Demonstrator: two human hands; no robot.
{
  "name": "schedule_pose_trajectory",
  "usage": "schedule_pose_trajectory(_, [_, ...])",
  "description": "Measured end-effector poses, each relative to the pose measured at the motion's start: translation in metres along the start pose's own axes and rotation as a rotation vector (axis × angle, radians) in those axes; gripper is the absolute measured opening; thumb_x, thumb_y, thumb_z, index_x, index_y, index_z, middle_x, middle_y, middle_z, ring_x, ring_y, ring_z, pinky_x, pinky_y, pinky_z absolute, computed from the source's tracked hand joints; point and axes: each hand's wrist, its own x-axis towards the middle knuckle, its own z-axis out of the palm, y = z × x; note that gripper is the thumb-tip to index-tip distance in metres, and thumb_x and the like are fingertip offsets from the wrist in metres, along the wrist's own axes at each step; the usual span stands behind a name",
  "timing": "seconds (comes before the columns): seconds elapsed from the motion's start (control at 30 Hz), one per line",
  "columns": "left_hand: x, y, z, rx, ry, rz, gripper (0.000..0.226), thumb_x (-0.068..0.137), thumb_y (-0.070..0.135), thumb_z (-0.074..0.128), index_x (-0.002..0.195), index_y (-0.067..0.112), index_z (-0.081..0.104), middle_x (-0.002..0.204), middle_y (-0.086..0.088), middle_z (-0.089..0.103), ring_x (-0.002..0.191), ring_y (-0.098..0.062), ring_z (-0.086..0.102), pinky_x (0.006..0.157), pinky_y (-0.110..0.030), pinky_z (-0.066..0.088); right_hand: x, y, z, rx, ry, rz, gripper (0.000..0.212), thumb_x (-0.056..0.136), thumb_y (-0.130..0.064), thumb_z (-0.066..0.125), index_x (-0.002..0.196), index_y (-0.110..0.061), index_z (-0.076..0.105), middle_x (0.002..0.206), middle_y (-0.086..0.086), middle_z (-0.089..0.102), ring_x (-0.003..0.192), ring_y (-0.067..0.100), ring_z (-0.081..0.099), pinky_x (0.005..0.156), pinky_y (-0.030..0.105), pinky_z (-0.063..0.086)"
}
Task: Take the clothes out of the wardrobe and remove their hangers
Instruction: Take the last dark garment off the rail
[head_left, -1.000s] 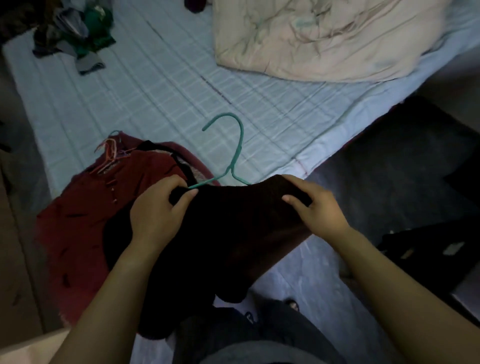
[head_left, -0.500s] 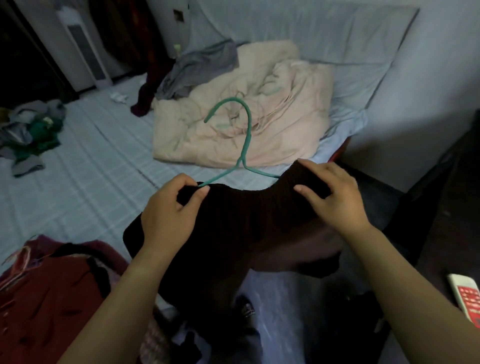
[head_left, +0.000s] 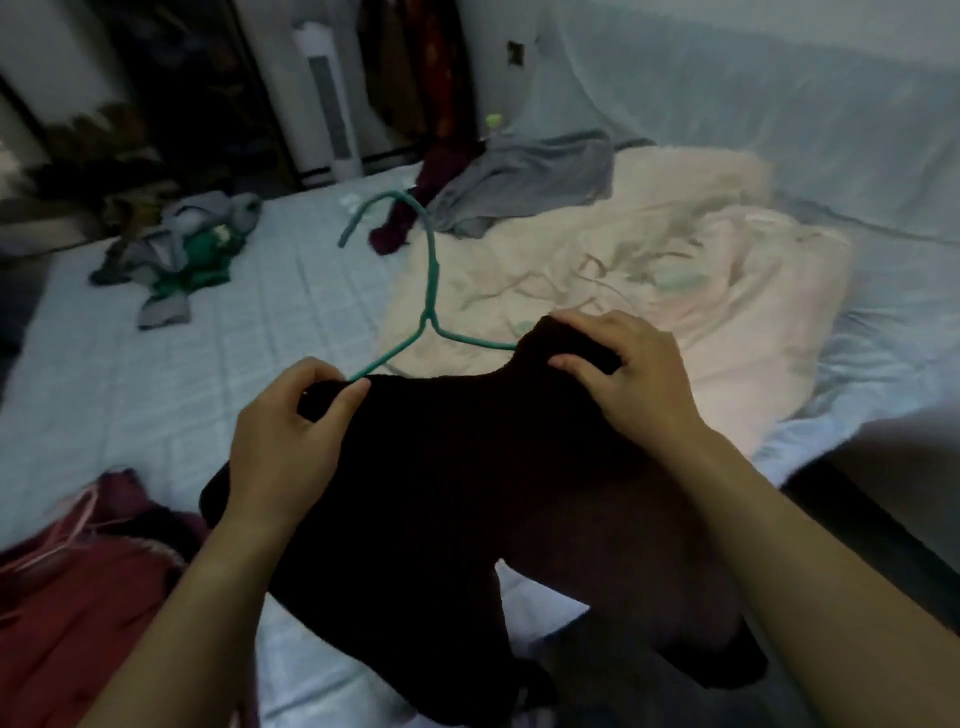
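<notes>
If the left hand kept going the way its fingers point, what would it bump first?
Probably the green hanger: the left hand grips the dark garment just where the wire arm comes out, and points along it.

The garment (head_left: 467, 493) hangs on the hanger (head_left: 430, 291) over the bed (head_left: 156, 389) — quilt (head_left: 649, 270) behind it, clothes pile (head_left: 182, 254) far left, fan (head_left: 327, 104) beyond the bed.

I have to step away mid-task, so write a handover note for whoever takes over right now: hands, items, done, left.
Left hand: pinches the dark garment at one shoulder, beside an arm of the green hanger.
Right hand: grips the other shoulder.
Garment is held over the bed, hanger inside it, hook sticking up.
Done: this garment is out and in hand.
Left: slip the hanger out. A red garment lies on the bed nearby.
</notes>
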Motion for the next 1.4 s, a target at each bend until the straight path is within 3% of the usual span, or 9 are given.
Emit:
schedule_pose_trajectory(0.17, [0.060, -0.041, -0.025, 0.227, 0.132, -0.106, 0.023, 0.084, 0.045, 0.059, 0.078, 0.023, 0.056, 0.075, 0.006, 0.060, 0.073, -0.012, 0.056, 0.067, -0.032, 0.043, 0.092, -0.001, 0.088, 0.190, -0.175, -0.096, 0.043, 0.079, -0.051, 0.055, 0.121, -0.045, 0.051, 0.098, -0.005, 0.065, 0.096, 0.017, 0.058, 0.087, 0.048, 0.045])
schedule_pose_trajectory(0.43, [0.173, -0.152, 0.051, 0.451, -0.004, -0.291, 0.020, 0.090, 0.030, 0.058, 0.103, 0.017, 0.066, 0.103, -0.009, 0.062, 0.100, -0.027, 0.057, 0.081, -0.031, 0.040, 0.193, 0.082, 0.232, 0.024, -0.502, -0.110, 0.044, 0.088, -0.044, 0.054, 0.130, -0.032, 0.050, 0.118, 0.006, 0.057, 0.108, 0.026, 0.052, 0.092, 0.043, 0.043])
schedule_pose_trajectory(0.53, [0.152, -0.178, 0.090, 0.419, -0.041, -0.441, 0.034, 0.091, 0.033, 0.057, 0.122, 0.019, 0.059, 0.120, -0.011, 0.058, 0.113, -0.028, 0.054, 0.095, -0.037, 0.042, 0.179, 0.103, 0.268, -0.119, -0.666, -0.160, 0.050, 0.089, -0.042, 0.055, 0.134, -0.020, 0.048, 0.130, 0.012, 0.051, 0.114, 0.030, 0.050, 0.094, 0.043, 0.042])
schedule_pose_trajectory(0.7, [0.072, -0.183, 0.119, 0.421, -0.172, -0.527, 0.049, 0.090, 0.051, 0.046, 0.130, 0.024, 0.052, 0.127, -0.003, 0.056, 0.116, -0.021, 0.053, 0.097, -0.032, 0.042, 0.110, 0.089, 0.277, 0.002, -0.796, -0.267, 0.050, 0.088, -0.045, 0.050, 0.122, -0.010, 0.060, 0.118, 0.019, 0.061, 0.106, 0.035, 0.058, 0.092, 0.041, 0.047])
schedule_pose_trajectory(0.8, [0.021, -0.181, 0.115, 0.486, -0.189, -0.585, 0.067, 0.082, 0.064, 0.028, 0.131, 0.025, 0.050, 0.125, -0.002, 0.057, 0.112, -0.021, 0.055, 0.093, -0.037, 0.046, 0.071, 0.068, 0.272, 0.001, -0.856, -0.315, 0.061, 0.086, -0.053, 0.032, 0.120, -0.012, 0.061, 0.118, 0.017, 0.061, 0.103, 0.033, 0.060, 0.088, 0.042, 0.050])
schedule_pose_trajectory(0.93, [-0.035, -0.190, 0.090, 0.507, -0.148, -0.643, 0.067, 0.083, 0.064, 0.027, 0.128, 0.023, 0.055, 0.119, 0.000, 0.060, 0.107, -0.022, 0.059, 0.088, -0.040, 0.048, 0.035, 0.024, 0.282, 0.011, -0.993, -0.362, 0.072, 0.085, -0.059, 0.019, 0.131, -0.015, 0.051, 0.132, 0.012, 0.053, 0.120, 0.027, 0.051, 0.100, 0.041, 0.042])
schedule_pose_trajectory(1.13, [-0.075, -0.224, 0.007, 0.483, 0.027, -0.728, 0.062, 0.083, 0.057, 0.034, 0.124, 0.018, 0.058, 0.121, -0.004, 0.061, 0.109, -0.025, 0.059, 0.089, -0.034, 0.047, -0.001, -0.080, 0.337, 0.117, -1.049, -0.487, 0.061, 0.087, -0.052, 0.032, 0.120, -0.009, 0.060, 0.116, 0.015, 0.062, 0.103, 0.032, 0.061, 0.088, 0.041, 0.050])
schedule_pose_trajectory(1.3, [-0.085, -0.334, -0.086, 0.495, 0.011, -0.668, 0.054, 0.084, 0.052, 0.038, 0.123, 0.020, 0.058, 0.119, -0.005, 0.061, 0.110, -0.025, 0.057, 0.091, -0.035, 0.047, -0.032, -0.191, 0.431, 0.195, -1.030, -0.492, 0.053, 0.088, -0.048, 0.043, 0.122, -0.010, 0.058, 0.115, 0.014, 0.060, 0.100, 0.034, 0.059, 0.080, 0.039, 0.049])
schedule_pose_trajectory(1.4, [-0.086, -0.415, -0.143, 0.466, -0.050, -0.612, 0.054, 0.085, 0.052, 0.037, 0.121, 0.019, 0.058, 0.119, -0.004, 0.061, 0.109, -0.025, 0.057, 0.091, -0.037, 0.048, -0.056, -0.243, 0.496, 0.175, -1.026, -0.346, 0.053, 0.085, -0.046, 0.044, 0.124, -0.012, 0.057, 0.116, 0.012, 0.059, 0.102, 0.033, 0.057, 0.082, 0.041, 0.050])
